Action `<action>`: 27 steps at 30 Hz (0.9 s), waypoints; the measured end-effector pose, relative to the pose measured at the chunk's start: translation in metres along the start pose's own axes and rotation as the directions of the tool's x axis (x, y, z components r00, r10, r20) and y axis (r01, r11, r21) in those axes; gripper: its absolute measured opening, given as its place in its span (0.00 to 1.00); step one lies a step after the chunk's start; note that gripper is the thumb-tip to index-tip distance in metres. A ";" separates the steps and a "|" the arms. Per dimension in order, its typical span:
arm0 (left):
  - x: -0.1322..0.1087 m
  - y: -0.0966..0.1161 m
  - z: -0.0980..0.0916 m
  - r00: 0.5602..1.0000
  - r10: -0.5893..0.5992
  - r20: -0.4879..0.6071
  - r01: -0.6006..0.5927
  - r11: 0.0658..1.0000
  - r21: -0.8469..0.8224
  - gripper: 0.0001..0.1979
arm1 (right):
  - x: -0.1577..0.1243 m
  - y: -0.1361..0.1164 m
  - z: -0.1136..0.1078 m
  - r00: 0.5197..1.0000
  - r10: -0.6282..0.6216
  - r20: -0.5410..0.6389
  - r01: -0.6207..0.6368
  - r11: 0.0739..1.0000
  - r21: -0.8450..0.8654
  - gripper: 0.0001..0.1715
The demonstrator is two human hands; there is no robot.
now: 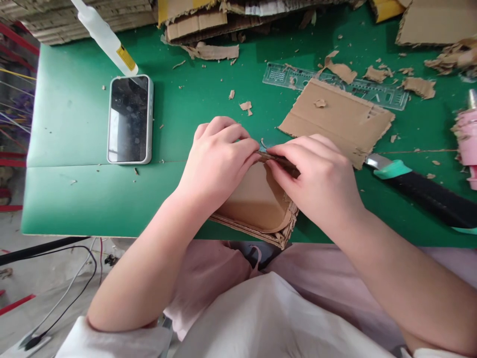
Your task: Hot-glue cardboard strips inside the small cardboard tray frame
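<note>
A shallow cardboard tray (257, 199) with layered edges lies at the front edge of the green table, one corner jutting slightly past it. My left hand (219, 159) pinches the tray's far rim, fingers curled over it. Close beside it, my right hand (316, 174) grips a thin strip of cardboard (285, 162) between thumb and fingers along the same rim. Both sets of fingertips nearly meet. The left part of the tray is hidden under my left hand and forearm.
A phone (129, 119) and a white bottle (106, 42) lie left. Rightward are a cardboard piece (335, 112), a clear ruler (387, 94), a black-and-teal cutter (428, 191) and a pink tool (467, 139). Stacked cardboard (201, 25) and scraps line the back of the table (74, 199).
</note>
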State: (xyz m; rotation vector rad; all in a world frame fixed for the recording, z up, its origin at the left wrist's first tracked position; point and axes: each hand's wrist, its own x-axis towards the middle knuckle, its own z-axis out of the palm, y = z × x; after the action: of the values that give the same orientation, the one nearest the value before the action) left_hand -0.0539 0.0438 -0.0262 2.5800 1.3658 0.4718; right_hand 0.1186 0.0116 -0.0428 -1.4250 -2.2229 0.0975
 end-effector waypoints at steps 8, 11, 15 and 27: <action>-0.012 -0.012 -0.028 0.989 -0.109 -0.104 0.109 0.994 -0.006 0.10 | 0.000 -0.001 -0.007 1.000 0.020 0.024 -0.021 0.999 0.044 0.11; -0.027 -0.017 -0.041 0.921 -0.286 -0.263 0.300 0.954 0.014 0.06 | 0.006 -0.003 -0.012 0.998 0.007 0.057 -0.009 1.000 0.025 0.11; -0.043 -0.008 -0.033 0.921 -0.296 -0.254 0.322 0.944 0.066 0.06 | 0.021 -0.009 -0.010 0.988 -0.018 0.156 0.025 0.999 -0.041 0.09; -0.042 0.002 -0.009 0.915 -0.302 -0.267 0.353 0.920 0.171 0.07 | 0.041 -0.020 0.002 0.970 -0.064 0.233 0.090 0.991 -0.100 0.10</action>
State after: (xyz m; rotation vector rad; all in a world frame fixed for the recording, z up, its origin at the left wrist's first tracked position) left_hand -0.0776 0.0074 -0.0255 2.4337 1.9937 0.6163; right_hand 0.0879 0.0384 -0.0231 -1.4458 -2.5046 0.1201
